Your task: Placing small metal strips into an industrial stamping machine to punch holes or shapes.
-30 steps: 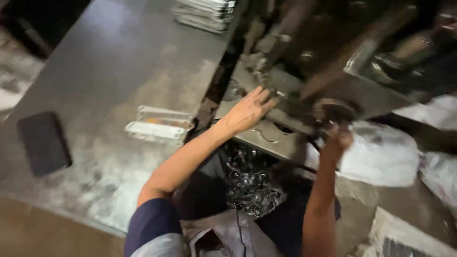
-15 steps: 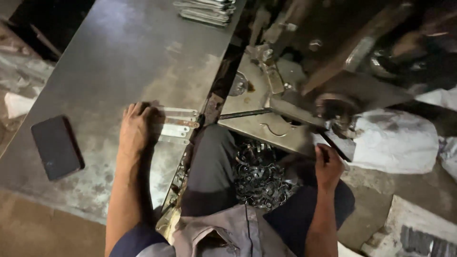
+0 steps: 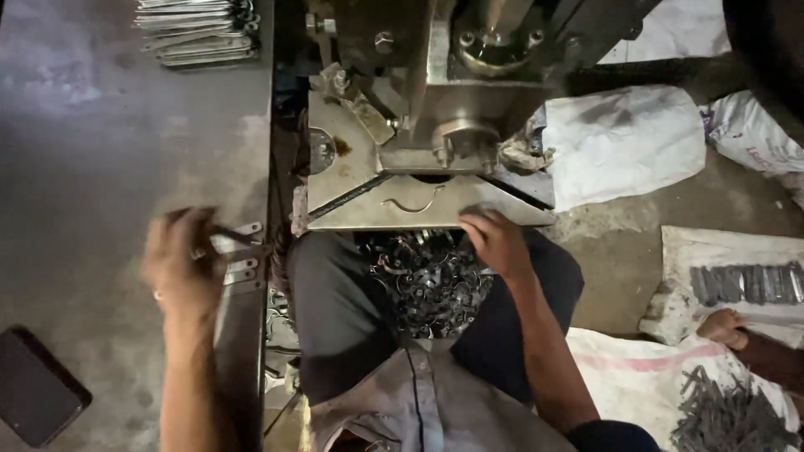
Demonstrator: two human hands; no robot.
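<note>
My left hand (image 3: 180, 259) is blurred over a small stack of flat metal strips (image 3: 243, 255) at the right edge of the grey table (image 3: 109, 142); its fingers curl around them. My right hand (image 3: 496, 241) rests with fingers bent on the front lip of the steel press plate (image 3: 352, 180), which bears a curved slot. A heap of dark stamped metal pieces (image 3: 427, 280) lies between my knees below the plate. The press head (image 3: 465, 138) stands above the plate.
A pile of flat metal strips (image 3: 197, 32) sits at the table's far edge, a dark phone (image 3: 33, 385) at its near left. White sacks (image 3: 624, 142) lie right of the machine. Another person's foot (image 3: 724, 326) rests on cloth beside metal parts (image 3: 720, 410).
My left hand left the press plate and moved to the strips at the table's edge. My right hand came from the right side of the press to the plate's front lip. The view shifted.
</note>
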